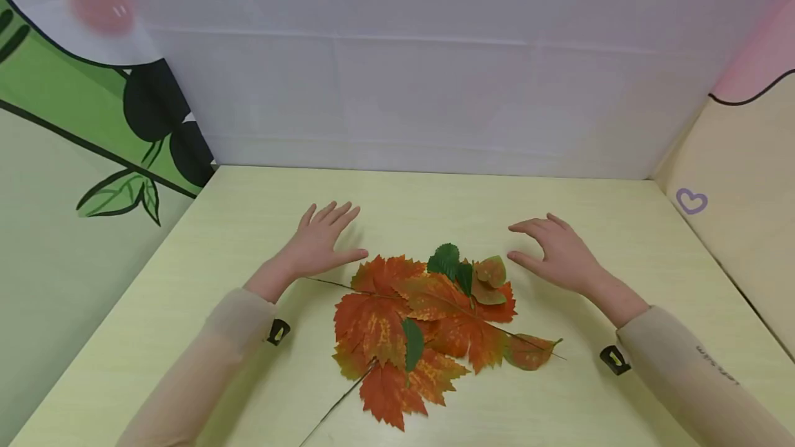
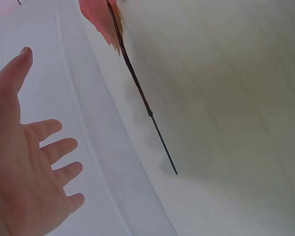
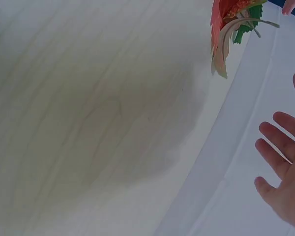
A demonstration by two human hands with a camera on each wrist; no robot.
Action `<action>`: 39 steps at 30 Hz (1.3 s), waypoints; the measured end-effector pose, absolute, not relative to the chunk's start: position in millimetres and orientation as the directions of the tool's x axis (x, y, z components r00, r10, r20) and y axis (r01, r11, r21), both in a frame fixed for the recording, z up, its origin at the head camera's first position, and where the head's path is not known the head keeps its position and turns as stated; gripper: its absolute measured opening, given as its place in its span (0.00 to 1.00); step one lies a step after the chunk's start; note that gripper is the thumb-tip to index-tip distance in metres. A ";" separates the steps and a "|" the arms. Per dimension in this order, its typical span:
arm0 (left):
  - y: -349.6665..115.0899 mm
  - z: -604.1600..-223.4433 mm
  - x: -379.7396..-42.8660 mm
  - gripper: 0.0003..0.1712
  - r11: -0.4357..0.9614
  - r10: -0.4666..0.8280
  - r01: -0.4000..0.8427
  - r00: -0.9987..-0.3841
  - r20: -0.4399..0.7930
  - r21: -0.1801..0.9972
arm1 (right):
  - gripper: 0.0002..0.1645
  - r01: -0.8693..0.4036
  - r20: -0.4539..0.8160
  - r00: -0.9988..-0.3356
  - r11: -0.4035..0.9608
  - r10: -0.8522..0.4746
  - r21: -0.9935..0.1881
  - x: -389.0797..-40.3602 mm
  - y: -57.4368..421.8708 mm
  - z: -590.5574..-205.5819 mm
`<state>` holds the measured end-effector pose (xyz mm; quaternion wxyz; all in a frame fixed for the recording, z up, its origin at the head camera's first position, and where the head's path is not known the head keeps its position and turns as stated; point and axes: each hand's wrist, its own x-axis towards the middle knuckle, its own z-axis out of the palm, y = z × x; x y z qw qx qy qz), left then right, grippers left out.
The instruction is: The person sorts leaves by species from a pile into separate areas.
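Observation:
A pile of orange-red artificial maple leaves (image 1: 373,323) lies at the middle of the table, with thin dark stems sticking out. Among them are small dark green leaves (image 1: 444,260) and brownish-green ones (image 1: 531,352). My left hand (image 1: 319,243) hovers beyond the pile's left side, fingers spread and holding nothing. Below it a bare stem (image 2: 135,78) shows in the left wrist view. To the right of the pile my right hand (image 1: 555,254) is raised with its fingers loosely extended, also holding nothing. The right wrist view catches the pile's edge leaves (image 3: 231,29) at the top.
The pale wooden table (image 1: 143,336) is walled at the back by a creased whitish sheet (image 1: 397,102). A painted panel (image 1: 93,123) stands on the left, another with a purple heart (image 1: 691,201) on the right. Both wrists wear dark straps (image 1: 615,360).

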<state>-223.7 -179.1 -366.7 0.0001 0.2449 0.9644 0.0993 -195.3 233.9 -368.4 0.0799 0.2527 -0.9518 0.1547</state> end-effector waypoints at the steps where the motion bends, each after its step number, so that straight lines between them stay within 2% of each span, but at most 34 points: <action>1: -177.5 -367.2 -222.7 0.50 0.857 0.479 0.479 -0.877 0.051 0.192 | 0.29 -0.510 0.229 -0.857 0.820 -0.461 -0.261 -193.9 231.6 -368.1; 9: -162.4 -374.6 -216.6 0.48 0.823 0.523 0.515 -0.851 0.033 0.237 | 0.25 -0.544 0.193 -0.839 0.774 -0.508 -0.325 -185.4 212.5 -366.9; 15: -149.5 -380.1 -209.6 0.47 0.798 0.556 0.520 -0.830 -0.041 0.305 | 0.24 -0.545 0.132 -0.834 0.761 -0.536 -0.352 -181.1 199.6 -369.2; 21: -139.6 -383.1 -202.4 0.49 0.799 0.559 0.496 -0.821 -0.117 0.340 | 0.23 -0.563 0.099 -0.820 0.767 -0.563 -0.308 -180.9 189.5 -374.0; 30: -133.3 -383.7 -198.2 0.49 0.814 0.562 0.499 -0.807 -0.183 0.298 | 0.22 -0.583 0.061 -0.808 0.781 -0.586 -0.226 -182.0 181.0 -379.3; 39: -134.2 -386.8 -199.3 0.48 0.804 0.578 0.520 -0.798 -0.171 0.289 | 0.14 -0.609 0.059 -0.790 0.771 -0.610 -0.184 -184.1 175.3 -382.6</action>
